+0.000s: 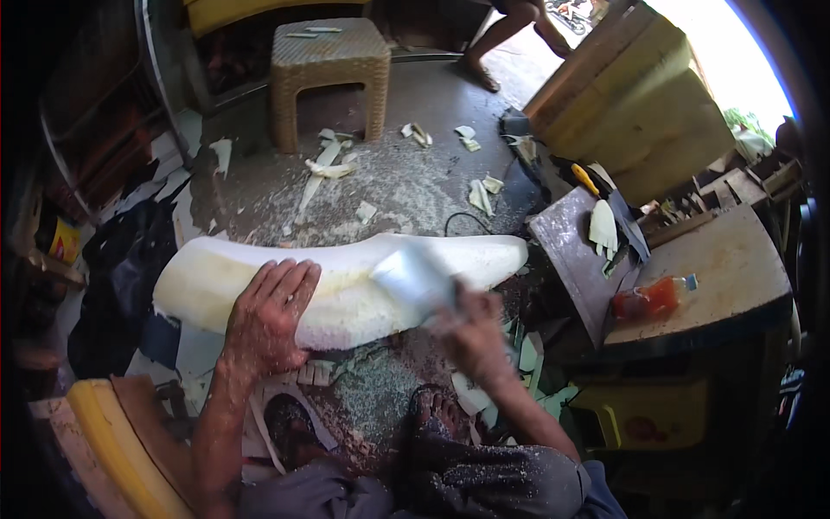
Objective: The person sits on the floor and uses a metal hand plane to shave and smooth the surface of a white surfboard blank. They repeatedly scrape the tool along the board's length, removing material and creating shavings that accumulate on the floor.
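Observation:
A long, off-white foam block [363, 285], curved and shaped like a motorcycle seat, lies crosswise in front of me. My left hand [272, 311] rests on its near left part, fingers stretched out and flat on the surface. In my right hand [471, 337], closed and smeared by motion, is a flat, shiny, rectangular tool [413, 278]. The tool lies over the right half of the foam; blur hides whether it touches and what its working face is like. Fine pale crumbs cling to my left forearm and to my trousers.
Foam scraps [331, 169] and dust litter the floor. Behind stands a woven-pattern stool [331, 56]. To the right, a bench [709, 277] bears a bottle of red liquid [653, 297] and a white glove [603, 227]. Another person's legs [501, 39] show at the doorway.

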Demonstrator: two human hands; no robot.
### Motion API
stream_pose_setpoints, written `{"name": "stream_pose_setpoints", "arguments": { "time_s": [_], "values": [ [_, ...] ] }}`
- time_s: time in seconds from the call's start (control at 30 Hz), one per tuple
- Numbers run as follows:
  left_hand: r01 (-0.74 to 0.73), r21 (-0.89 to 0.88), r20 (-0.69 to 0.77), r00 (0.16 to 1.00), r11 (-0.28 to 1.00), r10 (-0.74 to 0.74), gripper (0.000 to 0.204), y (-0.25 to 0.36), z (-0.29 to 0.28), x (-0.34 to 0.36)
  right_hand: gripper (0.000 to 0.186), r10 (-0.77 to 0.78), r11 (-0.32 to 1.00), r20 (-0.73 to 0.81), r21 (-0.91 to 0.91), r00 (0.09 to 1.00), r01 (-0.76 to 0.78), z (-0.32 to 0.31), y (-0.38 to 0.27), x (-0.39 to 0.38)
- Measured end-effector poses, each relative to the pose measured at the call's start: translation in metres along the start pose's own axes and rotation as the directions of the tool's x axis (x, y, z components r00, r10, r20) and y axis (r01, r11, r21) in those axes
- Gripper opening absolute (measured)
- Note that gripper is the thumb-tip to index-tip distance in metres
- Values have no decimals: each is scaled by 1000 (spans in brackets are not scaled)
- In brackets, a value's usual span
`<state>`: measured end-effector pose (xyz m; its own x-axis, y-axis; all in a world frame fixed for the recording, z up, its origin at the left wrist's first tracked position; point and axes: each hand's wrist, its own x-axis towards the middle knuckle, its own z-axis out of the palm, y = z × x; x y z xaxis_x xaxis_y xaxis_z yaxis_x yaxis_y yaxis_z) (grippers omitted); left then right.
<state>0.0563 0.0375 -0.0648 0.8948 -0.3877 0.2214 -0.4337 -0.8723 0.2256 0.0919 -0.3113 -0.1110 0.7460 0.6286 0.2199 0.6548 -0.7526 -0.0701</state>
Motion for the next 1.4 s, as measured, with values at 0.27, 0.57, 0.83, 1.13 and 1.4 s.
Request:
{"name": "stream_pose_setpoints", "arguments": {
  "time_s": [0.27, 0.57, 0.83, 1.13, 1.4],
  "values": [
    [-18, -28, -24, 1000, 999, 17, 101, 4, -1, 15, 58, -103, 994, -100, 37, 990, 107, -26, -32, 9],
    [6, 1, -29, 1000, 1000, -6, 105, 4, -2, 17, 34, 194, 976, -46, -89, 980, -198, -35, 34, 9],
    [-29, -21, -67, 997, 999, 27, 105, -6, -2, 10, 18, 230, 930, -141, -261, 963, -260, -4, 111, -29],
    [-91, 41, -21, 996, 995, 91, 109, -21, 4, -7, 49, 345, 936, -212, 1, 914, -353, 0, 19, -34],
    [-130, 99, 81, 989, 986, 123, 106, -11, 16, -33, 45, 640, 680, -220, -284, 737, -676, 43, 100, -147]
  ]
}}
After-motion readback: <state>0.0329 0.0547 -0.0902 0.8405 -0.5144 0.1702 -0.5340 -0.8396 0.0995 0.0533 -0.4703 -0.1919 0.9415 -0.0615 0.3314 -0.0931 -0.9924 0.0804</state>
